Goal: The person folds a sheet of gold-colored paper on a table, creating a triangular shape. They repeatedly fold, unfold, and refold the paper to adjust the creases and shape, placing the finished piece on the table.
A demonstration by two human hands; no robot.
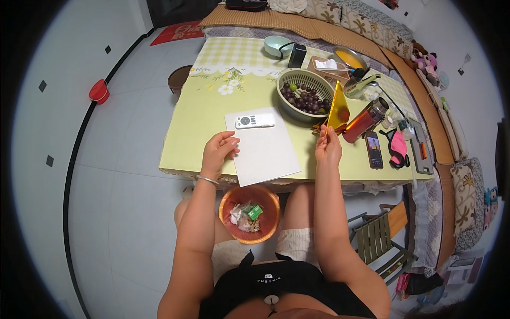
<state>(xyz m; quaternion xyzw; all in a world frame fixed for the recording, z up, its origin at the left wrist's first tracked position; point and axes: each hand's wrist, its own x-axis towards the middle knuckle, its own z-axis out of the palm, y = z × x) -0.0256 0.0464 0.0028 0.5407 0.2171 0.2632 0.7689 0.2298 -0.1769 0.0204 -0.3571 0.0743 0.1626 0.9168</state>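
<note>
Gold, glossy foil sheet (338,109), folded or creased, stands tilted up from the fingertips of the right hand (328,148), toward the right half of the table (183,130). Key relation: the foil lies directly beyond the right hand, its long axis running from the fingertips toward the table's far edge; the right hand is the nearer, the left hand (219,153) well apart across the white sheet (268,151). Right hand: thumb and fingers pinch the foil's near end; forearm nearly straight in from the near edge, wrist in line. Left hand: holds nothing, fingers loosely curled and parted, thumb toward the right, by the left edge of the white sheet; contact with it cannot be told. Left forearm slants in over the near edge. Surroundings: white remote control (255,121) lies crosswise near the white sheet's far edge; the sheet's near corner overhangs the table's near edge. Colander of grapes (298,113) is just left of the foil, red vacuum flask (362,123) just right.
</note>
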